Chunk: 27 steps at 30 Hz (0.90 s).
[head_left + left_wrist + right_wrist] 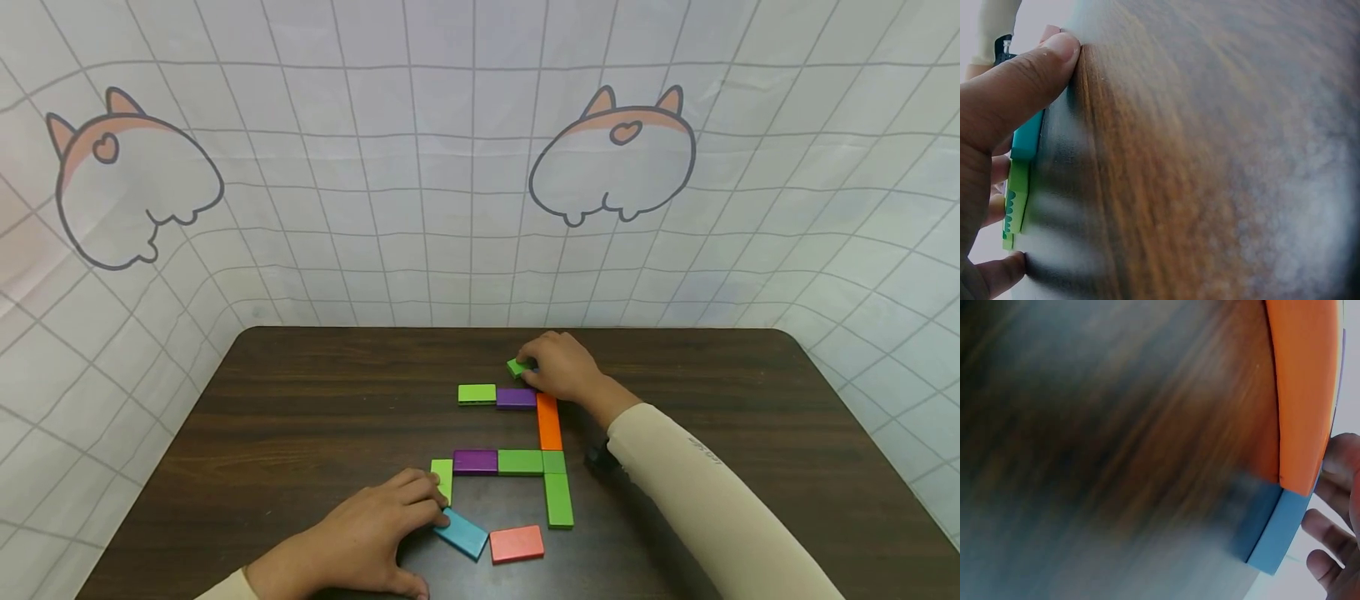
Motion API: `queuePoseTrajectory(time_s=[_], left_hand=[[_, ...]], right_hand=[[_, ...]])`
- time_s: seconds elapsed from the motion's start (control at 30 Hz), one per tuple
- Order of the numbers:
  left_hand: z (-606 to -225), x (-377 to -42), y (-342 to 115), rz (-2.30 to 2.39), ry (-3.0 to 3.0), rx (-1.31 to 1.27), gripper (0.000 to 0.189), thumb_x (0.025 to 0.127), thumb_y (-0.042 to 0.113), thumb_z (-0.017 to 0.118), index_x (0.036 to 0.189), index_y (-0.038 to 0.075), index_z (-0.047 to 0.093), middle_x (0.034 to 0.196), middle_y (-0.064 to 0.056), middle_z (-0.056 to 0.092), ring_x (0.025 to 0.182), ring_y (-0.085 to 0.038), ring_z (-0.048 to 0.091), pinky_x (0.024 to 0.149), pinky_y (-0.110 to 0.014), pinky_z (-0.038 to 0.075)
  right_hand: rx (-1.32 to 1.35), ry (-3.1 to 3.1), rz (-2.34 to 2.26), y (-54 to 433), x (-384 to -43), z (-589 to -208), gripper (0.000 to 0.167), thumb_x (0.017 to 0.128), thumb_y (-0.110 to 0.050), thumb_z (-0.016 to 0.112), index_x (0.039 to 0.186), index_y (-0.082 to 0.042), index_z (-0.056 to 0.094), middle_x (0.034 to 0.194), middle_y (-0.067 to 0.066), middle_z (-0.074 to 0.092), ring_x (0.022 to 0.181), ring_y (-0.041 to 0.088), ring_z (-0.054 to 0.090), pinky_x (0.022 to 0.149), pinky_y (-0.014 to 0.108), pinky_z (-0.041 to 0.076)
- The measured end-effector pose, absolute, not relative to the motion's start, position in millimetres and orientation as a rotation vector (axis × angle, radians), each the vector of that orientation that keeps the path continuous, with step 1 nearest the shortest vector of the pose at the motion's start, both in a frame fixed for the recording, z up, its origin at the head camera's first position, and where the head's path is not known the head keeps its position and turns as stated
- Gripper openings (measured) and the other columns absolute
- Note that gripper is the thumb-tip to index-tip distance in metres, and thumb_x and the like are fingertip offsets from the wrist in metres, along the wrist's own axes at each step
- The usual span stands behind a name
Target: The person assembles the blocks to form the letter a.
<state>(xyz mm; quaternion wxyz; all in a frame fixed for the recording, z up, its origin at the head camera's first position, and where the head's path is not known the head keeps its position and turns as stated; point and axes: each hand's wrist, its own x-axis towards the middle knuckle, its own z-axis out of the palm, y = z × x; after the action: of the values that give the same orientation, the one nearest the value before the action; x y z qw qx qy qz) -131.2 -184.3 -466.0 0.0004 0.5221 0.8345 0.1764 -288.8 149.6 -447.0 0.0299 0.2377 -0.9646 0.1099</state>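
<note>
My left hand (378,529) lies spread at the front, fingertips on a lime block (442,479) and the near end of a blue block (462,533). In the left wrist view its thumb (1060,50) stands apart from the fingers, down at the tabletop. Further back, my right hand (561,367) pinches a small green block (516,367) between thumb and fingers. Just below that hand, a purple block (516,399) meets an orange block (549,422). The right wrist view shows another blue block (1279,531) at the orange one's end, hidden by the hand in the head view.
Another lime block (477,394) adjoins the back purple block. A middle row has a purple block (476,462), a green block (520,462) and a small green square (553,462). A green block (558,500) extends forward; a coral block (517,544) lies nearby. Patterned cloth surrounds the dark table (315,400).
</note>
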Motion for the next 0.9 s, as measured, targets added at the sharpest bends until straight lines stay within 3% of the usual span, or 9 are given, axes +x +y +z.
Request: queuePoseTrajectory(time_s=[0.27, 0.67, 0.9], left_hand=[[-466.1, -131.7, -183.7, 0.536, 2.602, 1.605, 0.064, 0.078, 0.071, 0.075, 0.123, 0.027, 0.065, 0.136, 0.011, 0.054, 0.137, -0.02, 0.044, 0.088, -0.038, 0.057], [-465.6, -132.2, -182.8, 0.53, 2.595, 1.565, 0.062, 0.078, 0.072, 0.074, 0.123, 0.029, 0.065, 0.136, 0.012, 0.054, 0.137, -0.018, 0.044, 0.088, -0.04, 0.057], [-465.1, -129.6, -180.8, 0.548, 2.653, 1.545, 0.058, 0.079, 0.072, 0.074, 0.117, 0.028, 0.067, 0.131, 0.012, 0.056, 0.134, -0.018, 0.047, 0.077, -0.038, 0.058]], right_hand=[[0.715, -2.943, 0.31, 148.5, -287.9, -446.3, 0.026, 0.094, -0.027, 0.075, 0.115, -0.011, 0.078, 0.112, 0.002, 0.074, 0.11, 0.029, 0.062, 0.105, 0.048, 0.044], [0.717, -2.759, 0.423, 170.8, -257.2, -426.6, 0.024, 0.09, -0.03, 0.081, 0.107, -0.013, 0.078, 0.104, -0.001, 0.073, 0.098, 0.023, 0.061, 0.088, 0.041, 0.052], [0.704, -2.767, 0.417, 186.7, -228.6, -425.6, 0.025, 0.089, -0.032, 0.081, 0.105, -0.013, 0.078, 0.105, 0.001, 0.072, 0.102, 0.023, 0.059, 0.082, 0.04, 0.054]])
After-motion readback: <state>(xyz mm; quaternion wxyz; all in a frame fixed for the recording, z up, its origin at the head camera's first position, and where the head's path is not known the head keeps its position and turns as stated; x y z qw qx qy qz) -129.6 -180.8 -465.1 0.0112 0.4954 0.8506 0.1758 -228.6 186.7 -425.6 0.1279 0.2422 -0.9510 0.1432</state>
